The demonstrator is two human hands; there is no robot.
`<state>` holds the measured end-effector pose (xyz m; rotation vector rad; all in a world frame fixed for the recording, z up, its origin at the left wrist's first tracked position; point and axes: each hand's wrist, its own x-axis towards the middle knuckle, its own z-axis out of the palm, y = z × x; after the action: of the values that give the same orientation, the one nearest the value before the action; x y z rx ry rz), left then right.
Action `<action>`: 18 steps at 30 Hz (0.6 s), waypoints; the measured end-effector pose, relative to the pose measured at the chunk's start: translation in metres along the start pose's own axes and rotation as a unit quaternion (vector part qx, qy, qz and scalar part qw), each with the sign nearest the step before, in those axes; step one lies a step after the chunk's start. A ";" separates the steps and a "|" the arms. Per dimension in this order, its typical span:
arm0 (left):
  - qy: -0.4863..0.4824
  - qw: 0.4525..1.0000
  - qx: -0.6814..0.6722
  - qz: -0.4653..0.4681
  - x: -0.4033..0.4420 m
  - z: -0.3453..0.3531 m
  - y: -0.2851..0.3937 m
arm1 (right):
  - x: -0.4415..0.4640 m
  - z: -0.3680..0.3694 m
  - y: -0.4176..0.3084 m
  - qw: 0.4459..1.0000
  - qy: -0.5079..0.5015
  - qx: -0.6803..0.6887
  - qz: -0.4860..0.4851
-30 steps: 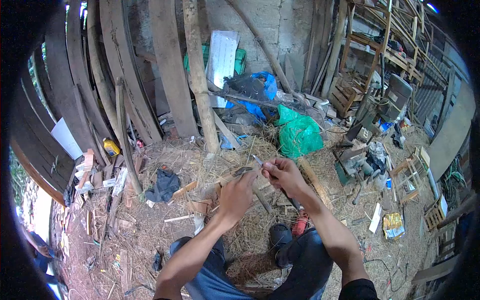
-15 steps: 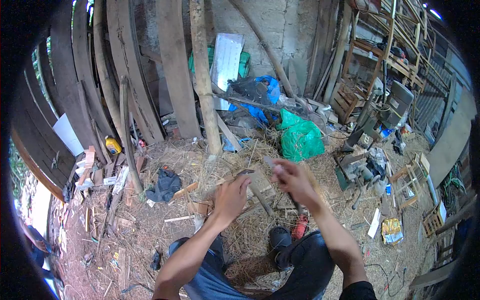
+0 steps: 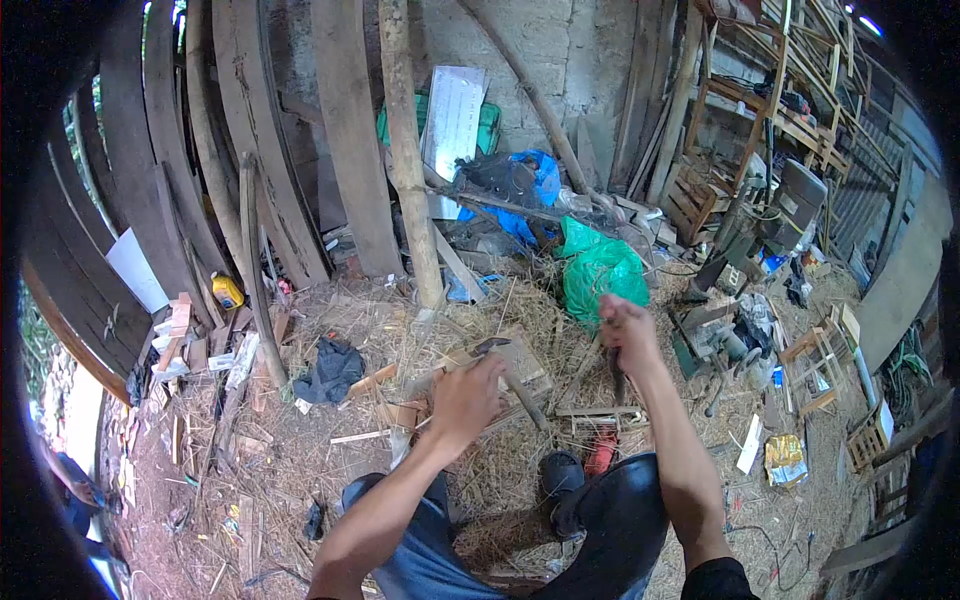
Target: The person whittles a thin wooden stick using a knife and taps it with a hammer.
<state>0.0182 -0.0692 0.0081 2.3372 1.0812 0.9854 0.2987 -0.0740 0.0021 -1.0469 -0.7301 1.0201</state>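
Observation:
My left hand (image 3: 467,400) is curled, back upward, beside a hammer (image 3: 520,392) whose dark head shows just past the fingertips; whether the fingers hold anything is hidden. Up and to the right, my right hand (image 3: 628,338) is closed around a dark, thin tool (image 3: 616,378) that points down below the fist. Below it a red tool (image 3: 601,452) lies on the straw near my sandalled foot (image 3: 560,474). A flat board (image 3: 520,362) is on the ground behind the hammer.
A green bag (image 3: 603,275) lies ahead, near a wooden post (image 3: 406,170). Black plastic (image 3: 330,371) and wood scraps are at left, a machine (image 3: 790,205) and a small wooden frame (image 3: 815,360) at right. Part of another person (image 3: 78,490) shows at the far left edge.
My right hand has moved away from my left hand, rightward and slightly up, with the dark tool. My left hand has stayed nearly in place. The hammer and board are now more visible.

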 end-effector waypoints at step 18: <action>0.056 0.997 -0.008 0.057 0.009 0.009 0.014 | -0.037 0.068 0.009 0.980 -0.166 -0.092 0.061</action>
<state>0.0361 -0.0717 0.0140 2.3775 0.9847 1.1741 0.2226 -0.0841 0.0172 -1.1018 -1.0589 1.2690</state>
